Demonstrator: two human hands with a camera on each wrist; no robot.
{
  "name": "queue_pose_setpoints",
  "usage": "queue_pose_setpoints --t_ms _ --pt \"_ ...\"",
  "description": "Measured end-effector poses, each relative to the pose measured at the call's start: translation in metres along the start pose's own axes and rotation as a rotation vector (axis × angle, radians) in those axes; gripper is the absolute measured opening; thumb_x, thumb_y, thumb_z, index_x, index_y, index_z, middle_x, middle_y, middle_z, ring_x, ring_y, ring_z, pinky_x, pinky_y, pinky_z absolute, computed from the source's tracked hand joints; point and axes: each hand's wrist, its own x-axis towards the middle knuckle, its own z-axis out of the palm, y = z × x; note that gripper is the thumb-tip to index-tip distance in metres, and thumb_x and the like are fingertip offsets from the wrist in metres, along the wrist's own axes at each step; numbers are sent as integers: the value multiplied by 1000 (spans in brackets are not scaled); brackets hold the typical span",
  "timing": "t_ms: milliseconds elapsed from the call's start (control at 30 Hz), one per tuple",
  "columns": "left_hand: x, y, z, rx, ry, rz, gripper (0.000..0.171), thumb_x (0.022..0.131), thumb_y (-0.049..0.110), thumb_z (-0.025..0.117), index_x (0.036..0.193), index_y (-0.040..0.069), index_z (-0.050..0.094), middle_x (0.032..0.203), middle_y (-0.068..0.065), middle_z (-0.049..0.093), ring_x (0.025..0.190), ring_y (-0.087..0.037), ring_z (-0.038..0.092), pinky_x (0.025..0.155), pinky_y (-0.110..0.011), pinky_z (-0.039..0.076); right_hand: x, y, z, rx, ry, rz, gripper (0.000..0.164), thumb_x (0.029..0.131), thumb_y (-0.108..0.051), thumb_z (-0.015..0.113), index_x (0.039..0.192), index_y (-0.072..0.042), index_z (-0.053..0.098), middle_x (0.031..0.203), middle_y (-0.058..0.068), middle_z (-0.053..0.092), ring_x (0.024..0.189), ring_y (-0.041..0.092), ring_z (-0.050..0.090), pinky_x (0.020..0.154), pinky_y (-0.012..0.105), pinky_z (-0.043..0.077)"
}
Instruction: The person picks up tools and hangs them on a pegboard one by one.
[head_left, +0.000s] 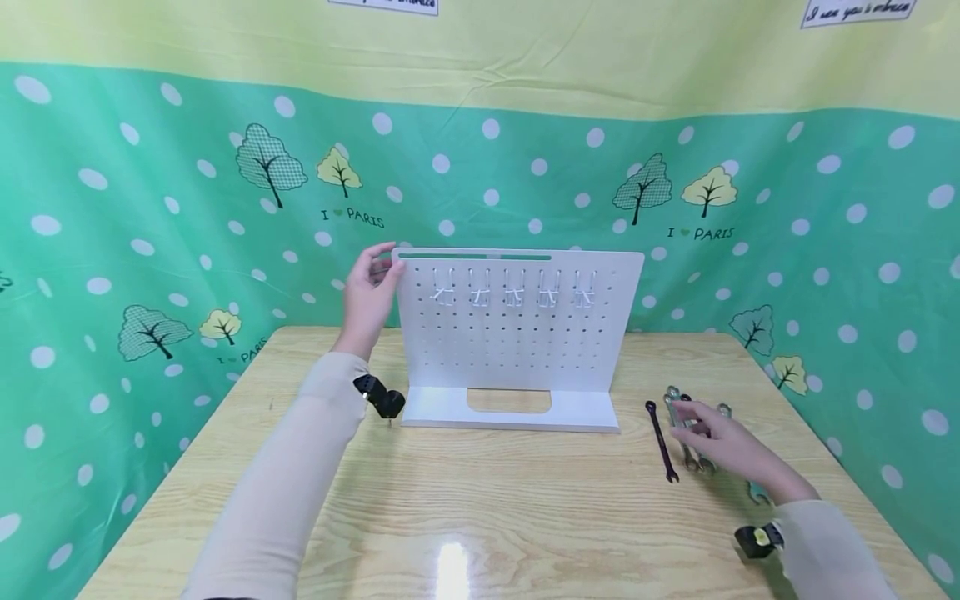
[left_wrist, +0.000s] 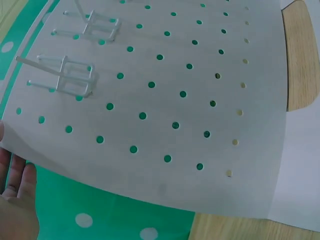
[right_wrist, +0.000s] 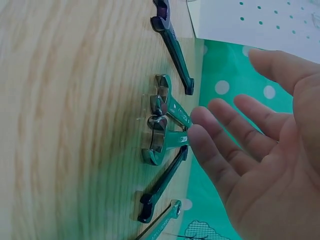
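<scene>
White pegboard (head_left: 517,333) stands upright mid-table (head_left: 480,500) with five little hooks (head_left: 513,292) along the top row, and the left hand (head_left: 369,292) pinches its upper left corner, thumb in front, fingers behind. Right hand (head_left: 723,442) hovers with fingers spread and relaxed, tips just touching the row of wrenches (head_left: 686,429) lying flat to the board's right, nothing gripped yet. My worry: those wrenches lie packed close, so a sloppy grab could drag a neighbour along or knock the black one (head_left: 662,440) away.
</scene>
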Motion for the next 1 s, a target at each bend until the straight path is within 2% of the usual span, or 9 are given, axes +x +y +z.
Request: queue_pose_setpoints --t_ms 133,333,600,800,1000 --pt "1 3 3 -22 16 -8 40 99 33 64 136 20 58 125 -6 61 110 -20 57 95 -36 51 2 0 2 -2 -1 22 62 101 -32 62 146 5 41 124 22 59 102 32 60 73 39 53" --pt "1 9 7 -54 45 -41 36 98 30 66 132 20 60 124 -6 61 110 -20 57 95 -35 52 7 4 5 -26 0 38 58 99 -31 66 141 4 47 111 11 65 94 24 63 70 35 53" --pt "1 11 11 -147 70 -124 33 98 30 66 130 23 61 126 -6 59 114 -21 56 98 -34 50 15 8 11 55 10 122 52 98 -24 67 135 8 49 97 10 64 71 21 62 58 33 52" --pt "4 11 14 -193 81 -141 30 98 28 66 128 22 62 125 -6 58 113 -21 55 98 -34 50 20 10 17 88 24 157 49 95 -22 70 127 10 54 89 8 62 69 22 62 59 32 55" --pt "4 11 14 -193 85 -134 28 98 25 66 126 20 62 124 -6 58 111 -20 54 96 -34 50 26 13 19 91 13 201 47 95 -23 71 123 11 56 83 6 59 72 20 61 62 31 57"
